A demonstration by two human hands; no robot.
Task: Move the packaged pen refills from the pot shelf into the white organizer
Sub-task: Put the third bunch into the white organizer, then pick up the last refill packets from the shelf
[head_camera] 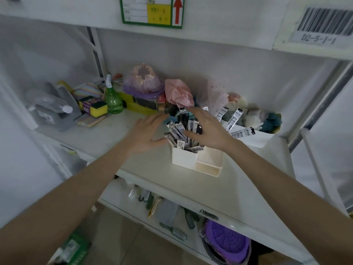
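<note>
The refill packs (181, 131) stand bunched in the tall left compartment of the white organizer (193, 159), with a few more (234, 119) leaning in the white tub just to the right. Both the left hand (147, 134) and right hand (208, 129) hover with fingers spread wide, holding nothing. The packs look light, thin and slippery; pinching the stiff card tops seems best.

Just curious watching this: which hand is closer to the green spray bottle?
Left. The left hand lies to the right of and in front of the green spray bottle; the right hand is farther right, over the white organizer.
</note>
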